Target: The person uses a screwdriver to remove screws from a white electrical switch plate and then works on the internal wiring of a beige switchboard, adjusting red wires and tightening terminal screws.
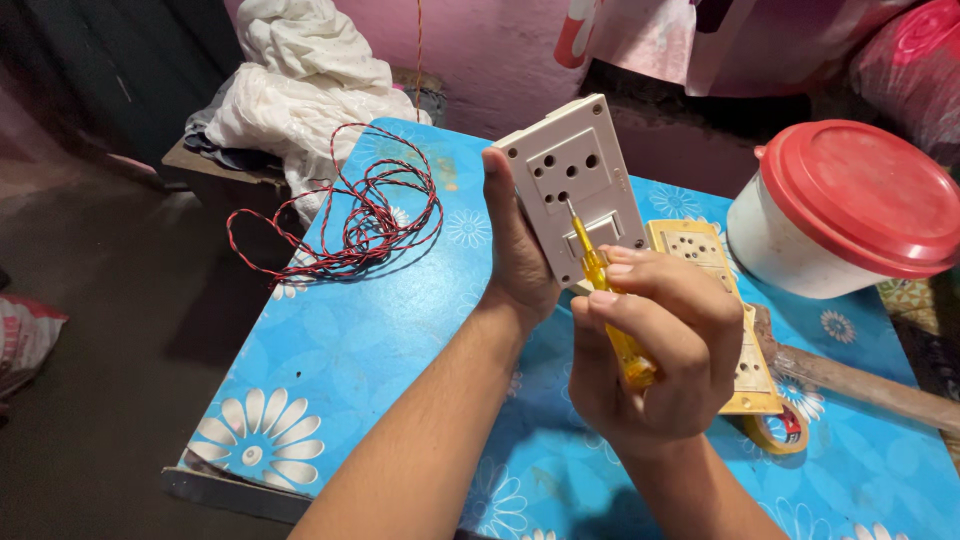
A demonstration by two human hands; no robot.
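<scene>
— What is being worked on?

— A white socket plate (pixel 578 185), held upright and tilted a little, above the blue flowered surface (pixel 340 350). Its face with the round pin holes and a rocker switch is turned toward the camera.

— Who has hold of it?

— The left hand (pixel 515 250). Its grip is closed around the plate's left edge, palm behind the plate, thumb tip showing at the top left corner.

— And the other hand?

— The right hand (pixel 655 345) sits just below and to the right of the plate. Its grip is wrapped tight around the yellow see-through handle of a small screwdriver (pixel 605 290), fingers curled over it. The thin shaft runs up and left from that grip, and its tip meets the plate's face just below the pin holes, beside the switch.

— What lies close around the hands?

— Directly behind the right grip, flat on the surface, is a yellowish socket board (pixel 700 250), partly covered by the hand. Just below and right of that grip a roll of tape (pixel 785 430) peeks out from the board's lower end. Further right lies a wooden handle (pixel 860 385).

— Further out?

— Up and right of both grips stands a white tub with a red lid (pixel 850 205). Well left of the left grip, a loose coil of twisted red and black wire (pixel 370 215) rests on the surface, and beyond it a heap of white cloth (pixel 300 80).
</scene>
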